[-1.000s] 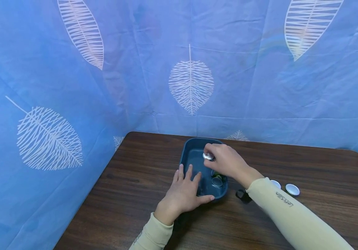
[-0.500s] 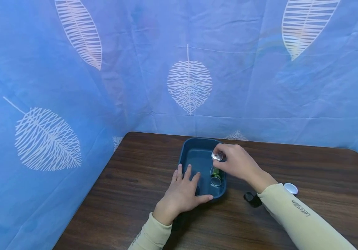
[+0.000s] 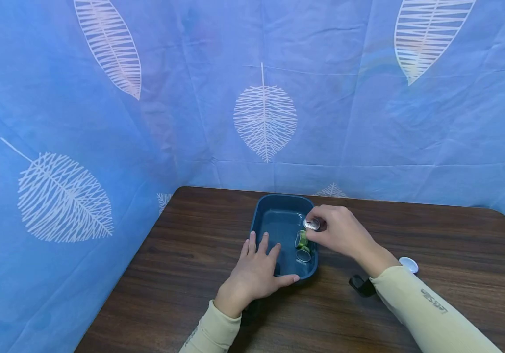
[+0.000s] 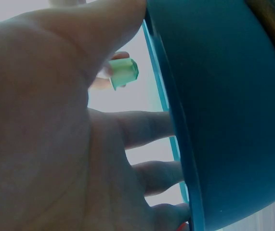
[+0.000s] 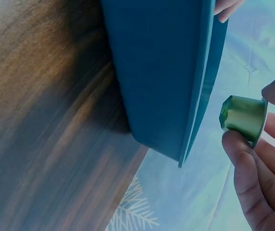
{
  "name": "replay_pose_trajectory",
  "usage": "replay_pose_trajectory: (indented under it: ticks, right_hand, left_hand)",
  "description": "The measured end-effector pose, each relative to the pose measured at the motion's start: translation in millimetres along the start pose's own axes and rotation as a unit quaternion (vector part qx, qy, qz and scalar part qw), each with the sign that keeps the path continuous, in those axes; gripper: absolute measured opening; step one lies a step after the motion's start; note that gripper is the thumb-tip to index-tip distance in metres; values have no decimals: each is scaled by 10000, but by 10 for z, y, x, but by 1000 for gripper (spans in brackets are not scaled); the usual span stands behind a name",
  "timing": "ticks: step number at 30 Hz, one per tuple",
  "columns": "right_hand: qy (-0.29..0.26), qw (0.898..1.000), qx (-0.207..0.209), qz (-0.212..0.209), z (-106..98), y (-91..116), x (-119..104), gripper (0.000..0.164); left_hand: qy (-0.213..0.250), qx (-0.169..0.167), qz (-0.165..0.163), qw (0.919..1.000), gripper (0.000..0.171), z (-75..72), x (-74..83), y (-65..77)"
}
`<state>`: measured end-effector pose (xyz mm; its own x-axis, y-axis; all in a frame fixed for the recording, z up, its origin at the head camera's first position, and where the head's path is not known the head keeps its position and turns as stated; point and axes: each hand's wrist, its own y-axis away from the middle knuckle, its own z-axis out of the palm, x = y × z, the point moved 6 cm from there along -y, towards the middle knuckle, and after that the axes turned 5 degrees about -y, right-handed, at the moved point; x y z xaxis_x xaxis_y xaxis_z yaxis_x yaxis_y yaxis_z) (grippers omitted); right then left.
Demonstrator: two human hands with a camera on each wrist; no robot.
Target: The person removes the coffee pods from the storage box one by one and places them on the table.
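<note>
My right hand (image 3: 342, 233) pinches a green coffee capsule (image 5: 245, 118) between thumb and fingers, its silver lid facing up in the head view. The capsule is held over the right rim of a dark blue tray (image 3: 279, 223). Inside the tray, along its right side, lie two more capsules, one green capsule (image 3: 301, 239) and, nearer, another capsule (image 3: 303, 254) with its round end showing. My left hand (image 3: 257, 277) rests on the tray's near left corner, fingers spread over the rim and thumb along the near edge.
A white round disc (image 3: 409, 264) lies on the brown wooden table (image 3: 182, 274), beside the right sleeve. The black wrist camera (image 3: 362, 285) hangs below the right wrist. Blue cloth (image 3: 204, 122) with white leaves hangs behind and left of the table.
The right hand has moved right with the capsule, from over the tray's middle to its right rim. One white disc is now hidden by the arm. The left hand stays at the tray.
</note>
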<state>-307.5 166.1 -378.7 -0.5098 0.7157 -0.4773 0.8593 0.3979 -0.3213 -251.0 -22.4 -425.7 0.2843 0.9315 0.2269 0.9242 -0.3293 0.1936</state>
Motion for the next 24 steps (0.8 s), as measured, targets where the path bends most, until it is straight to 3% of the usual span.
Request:
replay_pose_trajectory:
  ticks: [14,24]
  right_hand:
    - [-203,9979,602,151,-107,228,94,14]
    - [-148,9968,759,200,-103,369,61,15]
  left_hand:
    - [49,-44,-54,10000,87,6,-16,-11]
    - [115,-11,-33,9999,87,-2,-6,-6]
